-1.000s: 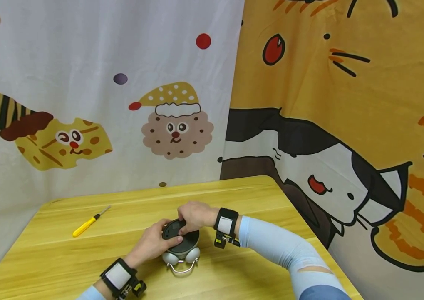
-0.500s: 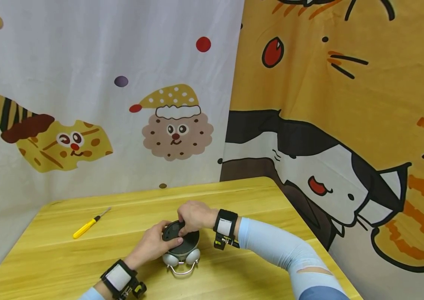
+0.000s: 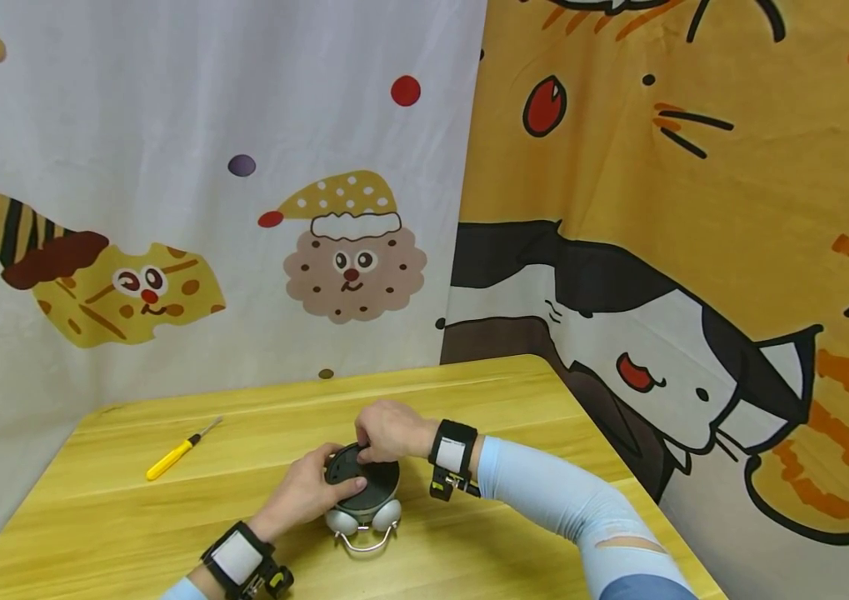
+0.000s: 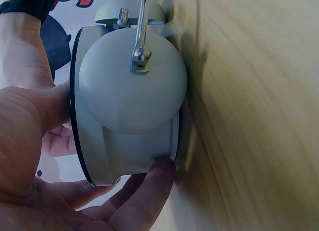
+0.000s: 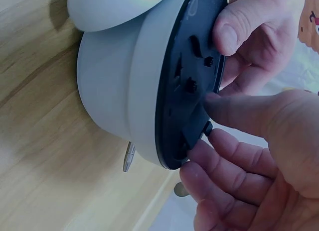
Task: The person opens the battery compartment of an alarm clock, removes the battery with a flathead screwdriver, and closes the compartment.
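A white twin-bell alarm clock (image 3: 382,483) lies face down on the wooden table, black back up, its two bells and metal handle toward me. My left hand (image 3: 307,487) grips its left side. In the left wrist view that hand's thumb presses the back while its fingers (image 4: 154,191) curl under the casing. My right hand (image 3: 392,429) is at the far edge of the back. The right wrist view shows its curled fingers (image 5: 224,161) and thumb around that edge, beside a small black knob (image 5: 208,129). Exactly what they pinch is partly hidden.
A screwdriver (image 3: 182,450) with a yellow handle lies at the left of the table (image 3: 484,392). Beneath the clock's casing a short metal foot (image 5: 129,157) sticks out. Printed cloth curtains (image 3: 192,100) hang behind the table.
My right thumb has drawn back slightly toward the far edge, so more of the clock's black back shows. The left hand and the clock stay in place.
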Demonstrator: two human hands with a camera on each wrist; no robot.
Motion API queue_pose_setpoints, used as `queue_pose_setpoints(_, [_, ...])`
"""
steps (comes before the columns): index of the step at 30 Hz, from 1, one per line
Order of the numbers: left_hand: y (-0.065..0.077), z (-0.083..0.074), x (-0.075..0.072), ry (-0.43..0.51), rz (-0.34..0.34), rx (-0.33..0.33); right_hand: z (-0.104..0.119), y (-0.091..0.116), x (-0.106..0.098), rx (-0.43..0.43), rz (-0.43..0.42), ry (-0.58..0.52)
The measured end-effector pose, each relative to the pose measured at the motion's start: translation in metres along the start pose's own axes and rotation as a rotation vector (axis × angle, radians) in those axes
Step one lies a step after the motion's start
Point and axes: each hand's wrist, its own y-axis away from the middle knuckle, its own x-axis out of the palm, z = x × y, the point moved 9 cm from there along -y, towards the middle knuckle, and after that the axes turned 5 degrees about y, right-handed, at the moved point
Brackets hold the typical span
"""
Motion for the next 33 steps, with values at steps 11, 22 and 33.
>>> queue_pose_setpoints(11, [0.000, -0.001, 0.000, -0.005, -0.008, 0.018, -0.005, -0.002, -0.001, -0.033, -0.079, -0.069])
queue_pose_setpoints(22, [-0.001, 0.000, -0.001, -0.017, -0.010, 0.011, -0.013, -0.004, 0.006, 0.005, -0.073, -0.167])
queue_pose_setpoints(33, [-0.001, -0.001, 0.000, -0.022, -0.008, 0.015, -0.010, -0.003, 0.006, -0.040, -0.074, -0.184])
